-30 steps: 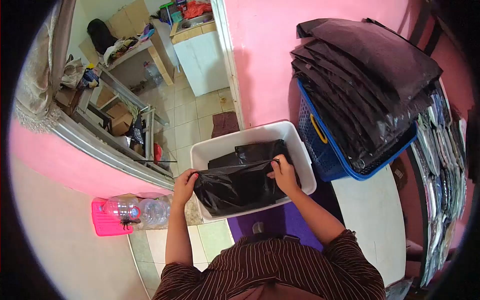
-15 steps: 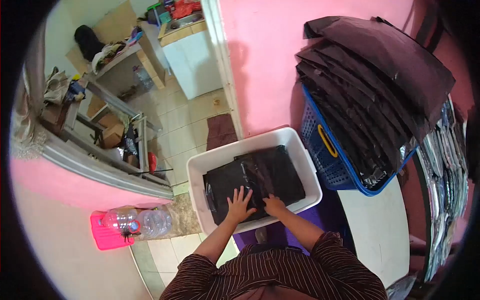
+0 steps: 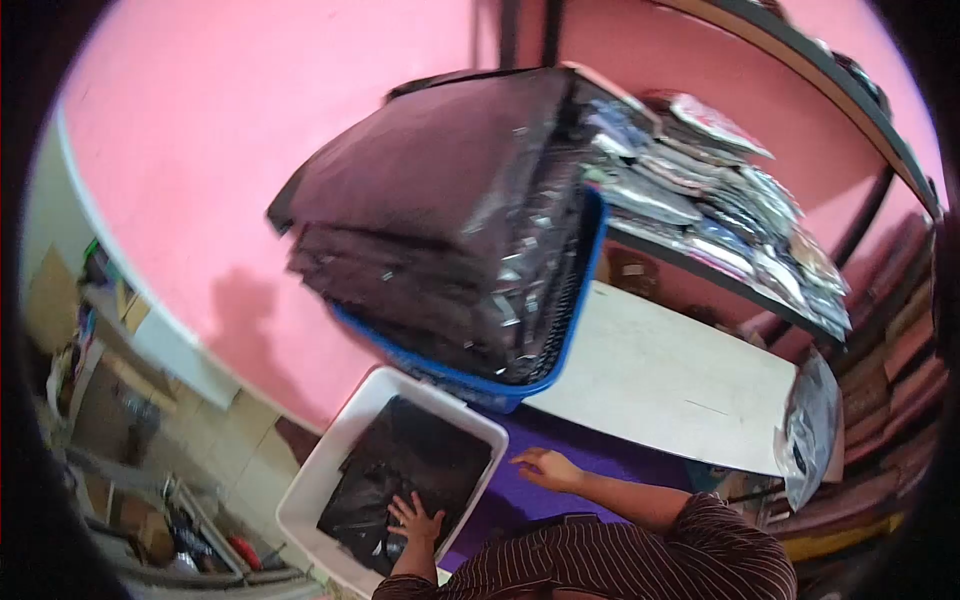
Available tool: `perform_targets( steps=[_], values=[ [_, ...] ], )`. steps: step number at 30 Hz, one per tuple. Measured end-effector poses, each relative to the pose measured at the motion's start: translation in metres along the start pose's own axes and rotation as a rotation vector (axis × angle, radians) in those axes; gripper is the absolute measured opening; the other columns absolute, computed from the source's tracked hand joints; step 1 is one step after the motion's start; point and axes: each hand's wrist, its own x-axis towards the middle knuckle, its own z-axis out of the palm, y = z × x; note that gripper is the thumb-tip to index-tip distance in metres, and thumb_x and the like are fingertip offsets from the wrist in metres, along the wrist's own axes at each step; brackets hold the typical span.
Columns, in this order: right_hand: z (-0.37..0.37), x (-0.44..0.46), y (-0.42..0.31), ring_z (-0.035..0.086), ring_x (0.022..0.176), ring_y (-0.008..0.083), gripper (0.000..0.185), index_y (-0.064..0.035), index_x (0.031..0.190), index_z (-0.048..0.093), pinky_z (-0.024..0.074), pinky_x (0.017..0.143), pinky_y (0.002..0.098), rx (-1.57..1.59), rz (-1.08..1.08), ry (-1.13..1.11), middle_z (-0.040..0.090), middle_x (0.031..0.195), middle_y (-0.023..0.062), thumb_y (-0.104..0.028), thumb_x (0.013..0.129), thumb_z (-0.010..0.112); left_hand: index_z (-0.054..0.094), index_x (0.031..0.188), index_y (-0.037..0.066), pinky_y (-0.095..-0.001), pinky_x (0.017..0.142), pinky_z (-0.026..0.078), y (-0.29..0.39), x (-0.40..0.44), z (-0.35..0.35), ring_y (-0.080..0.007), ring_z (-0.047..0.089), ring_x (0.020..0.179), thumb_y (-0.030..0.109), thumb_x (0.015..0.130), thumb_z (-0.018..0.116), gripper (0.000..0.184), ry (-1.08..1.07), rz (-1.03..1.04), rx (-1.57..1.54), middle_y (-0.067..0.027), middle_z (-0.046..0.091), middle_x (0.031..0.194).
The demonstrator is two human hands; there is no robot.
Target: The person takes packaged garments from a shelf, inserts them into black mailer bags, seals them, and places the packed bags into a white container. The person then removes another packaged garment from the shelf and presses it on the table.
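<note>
My left hand [image 3: 415,518] lies with spread fingers on a black plastic package [image 3: 425,445] inside a white tub [image 3: 302,500]. My right hand [image 3: 548,468] is outside the tub, just past its right rim, above a purple surface [image 3: 600,450]. Its fingers are loosely bent, and nothing shows in them. Behind the tub stands a blue basket [image 3: 592,235], heaped well above its rim with a stack of black plastic packages [image 3: 420,170].
A white board [image 3: 670,370] extends right of the basket. Beyond it, a dark-framed shelf [image 3: 690,268] carries plastic-wrapped folded clothes [image 3: 720,190]. A clear plastic bag [image 3: 812,430] hangs near the board's right end. The pink wall [image 3: 260,150] rises behind the basket.
The view has swung to the right, toward the basket and shelf. My right hand has left the black package and moved out of the tub; my left hand stays on the package.
</note>
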Motion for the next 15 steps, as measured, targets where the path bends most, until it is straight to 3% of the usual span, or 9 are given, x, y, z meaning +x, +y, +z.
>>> perform_targets(
  steps=[3, 5, 8, 9, 11, 13, 15],
  values=[
    [-0.037, -0.049, 0.027, 0.065, 0.096, 0.0295, 0.031, -0.0069, 0.118, 0.061, 0.0511, 0.085, 0.0385, 0.065, 0.156, 0.127, 0.066, 0.106, 0.0152, -0.019, 0.089, 0.059, -0.001, 0.153, 0.025, -0.0762, 0.100, 0.009, 0.008, 0.008, -0.007, -0.0476, -0.013, 0.141, 0.071, 0.077, 0.057, 0.106, -0.085, -0.066, 0.059, -0.0222, -0.016, 0.155],
    [-0.049, -0.081, 0.055, 0.066, 0.095, 0.0253, 0.032, -0.0058, 0.119, 0.061, 0.0511, 0.084, 0.0365, 0.349, 0.327, 0.275, 0.068, 0.106, 0.0142, -0.018, 0.090, 0.060, -0.004, 0.153, 0.023, -0.0765, 0.100, 0.010, 0.012, 0.016, -0.011, -0.0456, -0.013, 0.142, 0.070, 0.078, 0.056, 0.107, -0.198, -0.202, 0.117, -0.0228, -0.018, 0.155],
    [-0.085, -0.127, 0.077, 0.067, 0.088, 0.0214, 0.034, -0.0057, 0.119, 0.061, 0.0517, 0.080, 0.0342, 0.244, 0.494, 0.413, 0.069, 0.101, 0.0145, -0.020, 0.089, 0.061, -0.008, 0.152, 0.021, -0.0747, 0.102, 0.012, 0.008, 0.044, -0.005, -0.0437, -0.012, 0.143, 0.068, 0.081, 0.054, 0.105, -0.279, -0.272, 0.219, -0.0219, -0.019, 0.155],
    [-0.093, -0.142, 0.088, 0.068, 0.081, 0.0207, 0.033, -0.0059, 0.118, 0.062, 0.0526, 0.076, 0.0335, 0.295, 0.583, 0.467, 0.070, 0.097, 0.0139, -0.021, 0.088, 0.061, -0.008, 0.152, 0.021, -0.0747, 0.102, 0.012, 0.012, 0.051, -0.015, -0.0437, -0.012, 0.143, 0.068, 0.081, 0.054, 0.105, -0.269, -0.259, 0.240, -0.0219, -0.019, 0.155],
    [-0.112, -0.171, 0.115, 0.069, 0.078, 0.0210, 0.031, -0.0071, 0.116, 0.063, 0.0533, 0.073, 0.0339, 0.239, 0.695, 0.553, 0.071, 0.093, 0.0124, -0.021, 0.088, 0.061, -0.004, 0.153, 0.020, -0.0730, 0.104, 0.013, 0.024, 0.051, -0.038, -0.0424, -0.004, 0.144, 0.061, 0.087, 0.050, 0.094, -0.137, -0.346, -0.016, -0.0231, -0.010, 0.156],
    [-0.134, -0.198, 0.142, 0.069, 0.080, 0.0218, 0.031, -0.0075, 0.116, 0.064, 0.0534, 0.073, 0.0344, 0.214, 0.647, 0.655, 0.071, 0.092, 0.0123, -0.020, 0.087, 0.062, 0.009, 0.153, 0.011, -0.0656, 0.108, 0.016, 0.076, 0.010, -0.084, -0.0441, 0.008, 0.143, 0.051, 0.093, 0.046, 0.081, 0.310, -0.270, -0.258, -0.0261, 0.004, 0.155],
    [-0.168, -0.221, 0.156, 0.068, 0.083, 0.0192, 0.032, -0.0065, 0.117, 0.064, 0.0531, 0.075, 0.0325, 0.112, 0.659, 0.681, 0.071, 0.093, 0.0137, -0.019, 0.088, 0.062, 0.024, 0.147, 0.000, -0.0590, 0.109, 0.023, 0.082, 0.026, -0.083, -0.0456, 0.024, 0.138, 0.042, 0.096, 0.045, 0.069, 1.008, 0.128, -0.248, -0.0287, 0.024, 0.149]
  ],
)
